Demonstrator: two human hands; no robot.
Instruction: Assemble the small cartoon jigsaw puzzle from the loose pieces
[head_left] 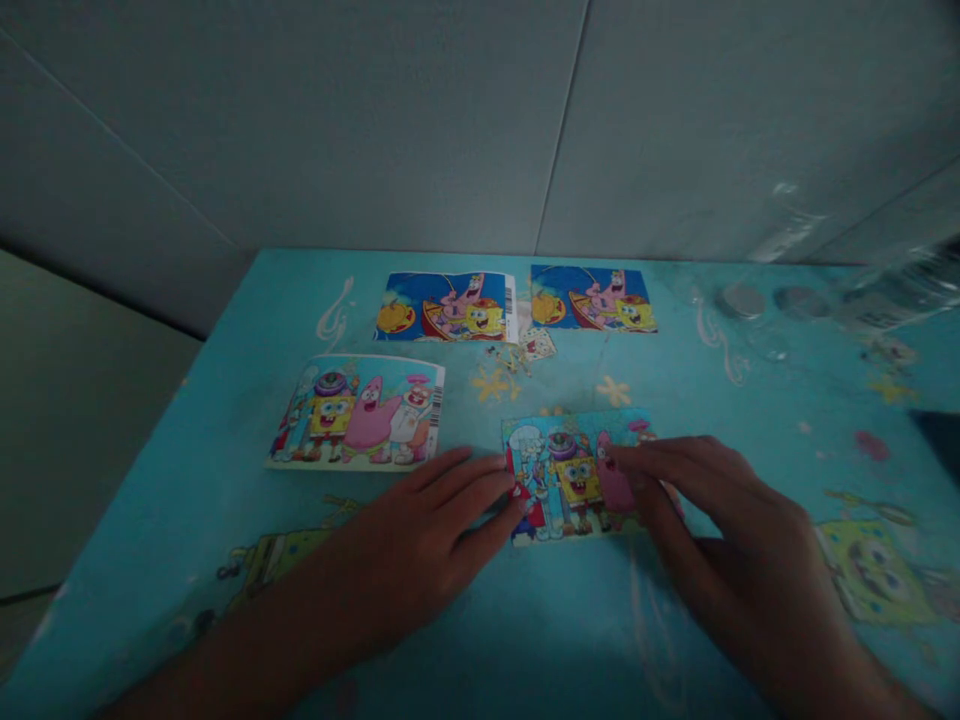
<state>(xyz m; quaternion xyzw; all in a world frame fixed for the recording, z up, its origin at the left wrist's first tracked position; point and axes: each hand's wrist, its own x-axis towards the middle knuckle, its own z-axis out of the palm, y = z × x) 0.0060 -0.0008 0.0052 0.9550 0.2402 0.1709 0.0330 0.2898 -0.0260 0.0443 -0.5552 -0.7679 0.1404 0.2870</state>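
A small jigsaw puzzle (pixel 577 515) with cartoon figures lies assembled on the table in front of me, and fine cut lines show across it. My left hand (pixel 442 520) is open, palm down, its fingertips resting at the puzzle's left edge. Over its right part is my right hand (pixel 727 530), fingers stretched out, with index finger and thumb tips close together on the picture. That hand hides the puzzle's right end. To the left lies a printed picture card (pixel 367 425) with the same scene and a barcode strip.
Farther back are a blue picture card with a barcode (pixel 450 310) and a matching blue picture (pixel 592 300). Clear plastic packaging (pixel 900 290) and round lids (pixel 742 300) stand at the back right. A wall (pixel 390 130) borders the patterned turquoise table (pixel 225 400).
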